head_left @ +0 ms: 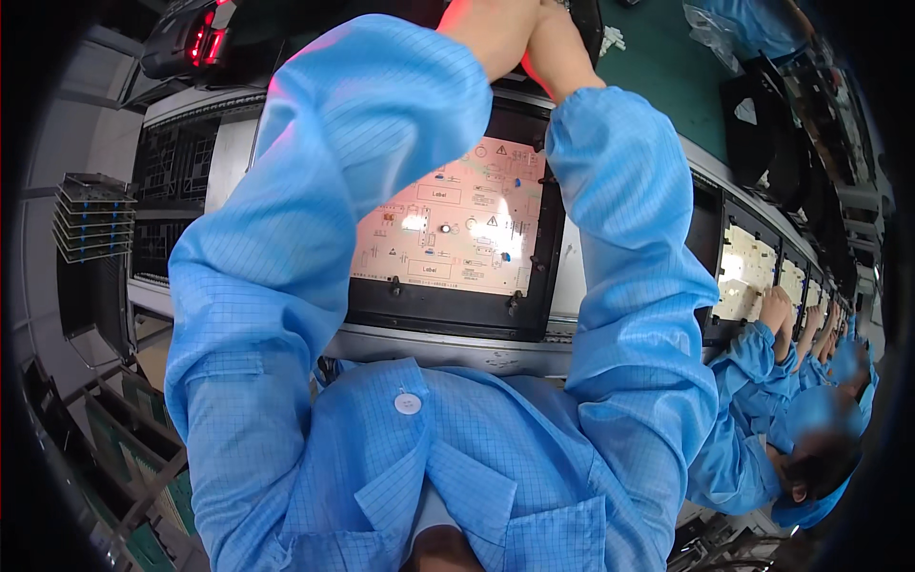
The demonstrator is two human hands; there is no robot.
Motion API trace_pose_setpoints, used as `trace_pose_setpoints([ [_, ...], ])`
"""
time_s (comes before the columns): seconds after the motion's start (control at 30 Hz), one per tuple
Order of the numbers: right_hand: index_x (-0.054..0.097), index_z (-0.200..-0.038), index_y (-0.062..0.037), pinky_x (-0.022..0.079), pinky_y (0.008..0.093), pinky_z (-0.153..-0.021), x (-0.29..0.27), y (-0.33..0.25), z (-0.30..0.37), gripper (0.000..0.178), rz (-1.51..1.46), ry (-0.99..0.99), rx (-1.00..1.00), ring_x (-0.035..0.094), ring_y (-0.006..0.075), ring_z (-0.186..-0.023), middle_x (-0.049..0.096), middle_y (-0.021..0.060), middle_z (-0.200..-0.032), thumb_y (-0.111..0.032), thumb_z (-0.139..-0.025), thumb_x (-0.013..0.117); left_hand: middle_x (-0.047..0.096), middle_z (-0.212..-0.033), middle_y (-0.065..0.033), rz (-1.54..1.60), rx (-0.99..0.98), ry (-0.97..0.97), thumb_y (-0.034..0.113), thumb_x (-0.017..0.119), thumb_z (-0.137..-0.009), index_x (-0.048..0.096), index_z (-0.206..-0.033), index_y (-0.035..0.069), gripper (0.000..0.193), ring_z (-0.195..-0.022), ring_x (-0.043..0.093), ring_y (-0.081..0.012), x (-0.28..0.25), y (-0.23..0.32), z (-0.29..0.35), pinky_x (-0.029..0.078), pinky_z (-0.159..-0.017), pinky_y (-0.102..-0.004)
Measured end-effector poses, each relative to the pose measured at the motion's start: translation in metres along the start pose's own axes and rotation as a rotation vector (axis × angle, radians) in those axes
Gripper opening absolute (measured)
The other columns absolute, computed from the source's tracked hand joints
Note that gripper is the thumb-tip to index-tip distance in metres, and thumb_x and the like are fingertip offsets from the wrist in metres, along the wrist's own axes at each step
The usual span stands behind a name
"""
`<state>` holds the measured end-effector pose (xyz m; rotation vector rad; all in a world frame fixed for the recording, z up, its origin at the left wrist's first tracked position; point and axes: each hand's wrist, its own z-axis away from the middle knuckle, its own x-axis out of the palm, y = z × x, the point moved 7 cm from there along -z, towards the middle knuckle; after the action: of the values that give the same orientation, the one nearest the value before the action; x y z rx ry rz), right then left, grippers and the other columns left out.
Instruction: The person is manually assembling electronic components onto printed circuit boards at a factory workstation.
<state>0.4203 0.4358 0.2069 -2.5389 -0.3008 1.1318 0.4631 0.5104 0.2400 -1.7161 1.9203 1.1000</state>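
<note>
Both blue-sleeved arms reach far forward to the top edge of the head view. My left hand (pixel 491 30) and my right hand (pixel 560 55) come together there over a dark container or tray (pixel 588 29). Their fingers are cut off or hidden, so what they hold, if anything, does not show. Below them, between my forearms, a pale circuit board (pixel 448 221) with printed markings and a few small blue parts lies in a black frame (pixel 448 319). My left sleeve covers part of this board. Neither hand touches it.
The frame sits on a metal conveyor rail (pixel 457 353). More framed boards (pixel 746 272) line the right, where co-workers' hands (pixel 776 310) work. A stack of boards (pixel 93 217) stands at left. Behind are a device with red lights (pixel 205 43), a green surface (pixel 658 67) and black bins (pixel 753 119).
</note>
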Motion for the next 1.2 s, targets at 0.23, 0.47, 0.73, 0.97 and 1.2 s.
trace_pose_setpoints([
  [0.23,0.064,-0.076,0.0041,0.050,0.0498,-0.076,-0.004,0.000,0.001,0.008,0.178,0.006,0.119,0.063,0.0448,-0.084,0.063,0.0276,-0.084,0.002,-0.078,0.057,0.067,-0.079,-0.0194,0.192,-0.454,-0.594,-0.001,0.059,-0.082,0.066,-0.098,-0.007,0.018,-0.071,0.067,-0.0301,-0.046,0.024,0.116,0.055,-0.065,-0.0383],
  [0.47,0.062,-0.088,0.0025,0.048,0.0481,-0.072,-0.012,0.005,0.005,0.007,0.014,0.151,0.027,0.062,0.0455,-0.083,0.062,0.0270,-0.083,0.002,-0.081,0.057,0.069,-0.081,-0.0148,0.562,-0.946,-0.675,0.002,0.064,-0.085,0.069,-0.100,-0.008,0.019,-0.064,0.067,-0.0174,-0.031,0.017,0.182,0.053,-0.060,-0.0308],
  [0.73,0.064,-0.098,0.0000,0.042,0.0221,-0.057,-0.001,-0.030,0.038,0.010,-0.584,-0.285,0.255,0.055,0.0068,-0.067,0.062,0.0000,-0.077,-0.007,-0.092,0.061,0.069,-0.087,-0.0119,0.518,-0.967,-0.289,0.002,0.057,-0.092,0.068,-0.106,-0.006,0.019,-0.073,0.067,-0.0139,-0.083,0.015,0.195,0.054,-0.064,-0.0272],
  [0.97,0.058,-0.096,0.0017,0.040,0.0224,-0.055,0.027,-0.081,0.136,0.008,-0.819,-0.741,0.329,0.047,0.0060,-0.062,0.052,-0.0011,-0.073,-0.005,-0.096,0.055,0.070,-0.095,-0.0160,0.251,-0.712,0.332,0.013,0.064,-0.091,0.069,-0.102,0.000,0.017,-0.084,0.068,-0.0291,-0.166,0.086,0.273,0.053,-0.075,-0.0378],
  [1.2,0.054,-0.097,-0.0012,0.040,0.0191,-0.058,0.037,-0.106,0.141,0.004,-0.645,-0.881,0.248,0.047,0.0052,-0.068,0.052,-0.0007,-0.084,-0.005,-0.098,0.053,0.066,-0.095,-0.0121,-0.369,-1.129,0.869,0.007,0.063,-0.091,0.068,-0.106,0.001,0.017,-0.081,0.065,-0.0225,-0.289,0.195,0.442,0.052,-0.068,-0.0316],
])
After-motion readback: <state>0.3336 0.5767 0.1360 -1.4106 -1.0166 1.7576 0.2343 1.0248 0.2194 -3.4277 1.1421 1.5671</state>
